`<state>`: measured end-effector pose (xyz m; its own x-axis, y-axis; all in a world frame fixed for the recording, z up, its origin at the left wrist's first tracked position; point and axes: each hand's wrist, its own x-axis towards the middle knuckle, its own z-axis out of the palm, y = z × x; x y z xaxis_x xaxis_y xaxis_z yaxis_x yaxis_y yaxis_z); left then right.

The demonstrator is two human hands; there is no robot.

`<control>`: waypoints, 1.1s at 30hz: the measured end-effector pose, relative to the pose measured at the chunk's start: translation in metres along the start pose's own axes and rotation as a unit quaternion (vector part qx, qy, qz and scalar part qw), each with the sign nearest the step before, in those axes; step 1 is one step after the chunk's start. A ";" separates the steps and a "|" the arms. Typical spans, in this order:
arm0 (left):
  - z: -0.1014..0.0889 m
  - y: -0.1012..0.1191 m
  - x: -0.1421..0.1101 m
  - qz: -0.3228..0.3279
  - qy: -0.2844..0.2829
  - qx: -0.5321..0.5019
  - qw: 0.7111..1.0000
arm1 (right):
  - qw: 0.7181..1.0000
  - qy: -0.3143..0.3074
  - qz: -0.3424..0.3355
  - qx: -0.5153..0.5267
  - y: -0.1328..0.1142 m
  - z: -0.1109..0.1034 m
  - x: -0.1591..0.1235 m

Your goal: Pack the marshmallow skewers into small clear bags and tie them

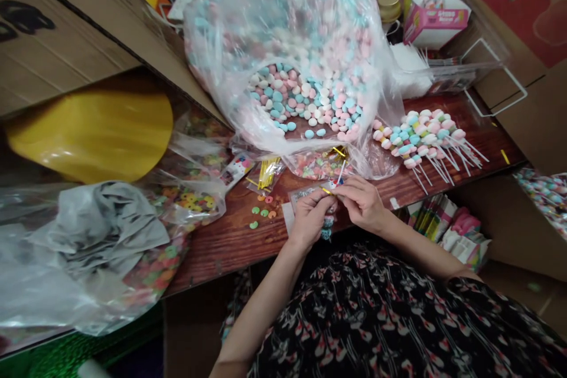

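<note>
Close together at the table's front edge, my two hands work on one small item. My left hand (pixel 310 215) is closed on a candy stick in a clear wrapper; its white stick (pixel 341 172) points up and blue-green candies (pixel 328 225) show below the fingers. My right hand (pixel 361 204) pinches a gold twist tie (pixel 326 191) at the wrapper's neck. Beside my left hand lie several loose ring candies (pixel 264 212) and a packet of gold twist ties (pixel 268 172). Fingers partly hide the tie and wrapper.
A big clear bag of pastel candies (pixel 305 41) stands open behind my hands. Candy sticks (pixel 425 136) are piled at the right, near a plastic bin (pixel 482 59). Left are a grey cloth (pixel 110 224), bagged ring candies (pixel 190 201) and a cardboard box (pixel 66 29).
</note>
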<state>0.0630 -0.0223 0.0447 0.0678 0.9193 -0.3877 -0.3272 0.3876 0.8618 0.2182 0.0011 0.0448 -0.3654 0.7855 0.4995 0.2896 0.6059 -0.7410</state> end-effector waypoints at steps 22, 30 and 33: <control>-0.007 -0.012 -0.003 0.014 0.011 0.013 1.000 | 0.969 -0.004 0.206 0.135 0.004 -0.003 -0.011; 0.000 0.003 -0.011 0.074 -0.015 0.113 0.991 | 0.864 -0.073 0.336 0.368 0.013 -0.004 -0.009; 0.001 0.012 -0.013 0.028 -0.064 0.131 0.989 | 0.843 -0.169 0.316 0.400 0.024 -0.012 -0.003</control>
<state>0.0595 -0.0296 0.0608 0.1818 0.9341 -0.3074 -0.0797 0.3256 0.9422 0.2370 0.0146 0.0312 -0.6320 0.7571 -0.1656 -0.1190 -0.3060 -0.9446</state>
